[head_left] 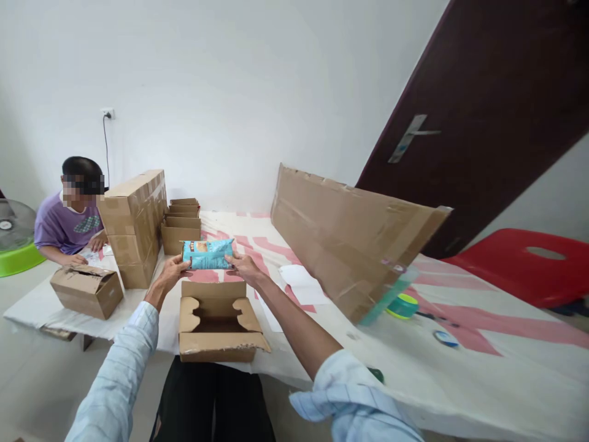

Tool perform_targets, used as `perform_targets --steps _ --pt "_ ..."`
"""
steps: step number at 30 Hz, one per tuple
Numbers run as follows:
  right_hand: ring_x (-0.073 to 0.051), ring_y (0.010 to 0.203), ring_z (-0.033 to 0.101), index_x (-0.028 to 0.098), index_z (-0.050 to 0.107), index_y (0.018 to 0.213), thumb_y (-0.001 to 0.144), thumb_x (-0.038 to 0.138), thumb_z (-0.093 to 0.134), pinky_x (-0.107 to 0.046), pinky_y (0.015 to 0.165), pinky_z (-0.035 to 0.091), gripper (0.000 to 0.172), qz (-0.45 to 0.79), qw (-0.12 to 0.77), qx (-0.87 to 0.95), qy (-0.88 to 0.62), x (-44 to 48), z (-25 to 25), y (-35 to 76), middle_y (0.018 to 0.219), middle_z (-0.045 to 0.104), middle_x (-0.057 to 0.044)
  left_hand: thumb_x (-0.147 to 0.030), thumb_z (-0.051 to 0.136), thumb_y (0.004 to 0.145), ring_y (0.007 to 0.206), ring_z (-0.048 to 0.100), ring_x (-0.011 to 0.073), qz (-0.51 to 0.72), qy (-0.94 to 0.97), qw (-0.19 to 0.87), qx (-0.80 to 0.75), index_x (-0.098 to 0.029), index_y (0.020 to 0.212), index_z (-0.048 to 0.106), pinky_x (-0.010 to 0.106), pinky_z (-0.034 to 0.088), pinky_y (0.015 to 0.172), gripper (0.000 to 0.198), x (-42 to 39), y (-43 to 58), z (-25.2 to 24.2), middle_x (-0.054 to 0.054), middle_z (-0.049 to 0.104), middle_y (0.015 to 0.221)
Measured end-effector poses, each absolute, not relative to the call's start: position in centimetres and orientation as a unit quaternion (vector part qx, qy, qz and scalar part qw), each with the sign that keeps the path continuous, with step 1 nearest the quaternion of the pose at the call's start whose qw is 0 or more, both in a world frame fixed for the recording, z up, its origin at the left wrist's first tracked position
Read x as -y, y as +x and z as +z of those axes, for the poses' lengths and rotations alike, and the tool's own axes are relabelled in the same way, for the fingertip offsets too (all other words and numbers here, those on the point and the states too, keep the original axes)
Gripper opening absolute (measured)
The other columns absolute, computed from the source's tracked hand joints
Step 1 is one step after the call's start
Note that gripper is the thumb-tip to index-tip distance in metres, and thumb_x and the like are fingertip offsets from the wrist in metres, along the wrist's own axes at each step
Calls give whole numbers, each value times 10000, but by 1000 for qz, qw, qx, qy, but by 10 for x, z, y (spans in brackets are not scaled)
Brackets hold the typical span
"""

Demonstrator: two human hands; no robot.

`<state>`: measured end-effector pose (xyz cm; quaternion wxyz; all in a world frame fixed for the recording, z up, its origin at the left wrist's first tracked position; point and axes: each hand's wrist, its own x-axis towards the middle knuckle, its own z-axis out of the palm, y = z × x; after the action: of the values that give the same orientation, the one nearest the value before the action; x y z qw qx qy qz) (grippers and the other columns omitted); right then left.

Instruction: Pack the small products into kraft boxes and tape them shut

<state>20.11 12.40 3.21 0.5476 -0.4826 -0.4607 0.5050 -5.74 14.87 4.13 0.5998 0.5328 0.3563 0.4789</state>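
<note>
I hold a blue snack packet (207, 254) level between both hands, a little above the table. My left hand (171, 271) grips its left end and my right hand (245, 266) grips its right end, fingers closed on the wrapper. Directly below and nearer to me sits a small open cardboard box (219, 320) with its flaps spread out; I see nothing inside it.
A row of folded small boxes (181, 224) and a tall stacked carton (135, 224) stand behind the packet. Another person in a purple shirt (64, 224) sits at the far left by an open box (86, 290). A big cardboard sheet (352, 236) leans at right, near a tape roll (402, 305) and red stool (524, 264).
</note>
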Motion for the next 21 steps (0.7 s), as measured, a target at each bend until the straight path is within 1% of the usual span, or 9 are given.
perform_targets --steps 3,6,10,12,15,18,21 --pt "-140 611 672 166 726 821 730 442 915 -246 576 593 347 507 540 447 -501 -128 15 204 662 716 -18 -360 1001 515 745 754 238 466 523 611 -369 -110 890 775 284 562 631 504 -154 -55 24 102 795 802" --pt "-170 569 665 164 739 802 708 446 923 -272 528 565 349 509 538 442 -507 -127 3 203 629 713 -29 -370 980 562 761 768 269 457 515 622 -373 -116 877 769 306 561 641 456 -154 -53 10 97 784 750" --pt "-205 578 677 164 740 793 661 476 931 -295 516 543 389 506 544 442 -503 -124 -5 201 591 694 -23 -399 986 549 750 776 301 454 510 629 -371 -113 835 745 326 562 626 471 -152 -52 2 86 755 684" --pt "-198 583 674 169 727 776 633 488 938 -294 529 547 409 498 555 443 -498 -124 -2 200 590 687 -18 -405 995 533 726 772 290 463 510 623 -371 -120 804 730 303 542 589 474 -154 -51 5 73 738 654" --pt "-178 617 676 174 718 798 597 533 942 -300 591 579 469 481 583 448 -478 -125 14 201 654 709 -18 -422 1005 517 676 748 240 492 513 605 -359 -137 798 718 269 522 560 493 -160 -49 22 51 736 652" --pt "-181 715 707 178 714 863 565 614 933 -326 696 608 572 457 620 461 -441 -127 41 204 777 750 -32 -458 1009 513 669 722 195 528 522 586 -324 -140 858 726 260 538 587 547 -161 -46 52 47 764 727" --pt "-208 792 731 182 707 895 541 672 926 -361 766 614 643 433 652 474 -403 -124 72 207 842 770 -49 -488 1012 515 704 717 177 560 533 569 -280 -135 948 744 253 555 611 620 -155 -45 85 54 789 828"
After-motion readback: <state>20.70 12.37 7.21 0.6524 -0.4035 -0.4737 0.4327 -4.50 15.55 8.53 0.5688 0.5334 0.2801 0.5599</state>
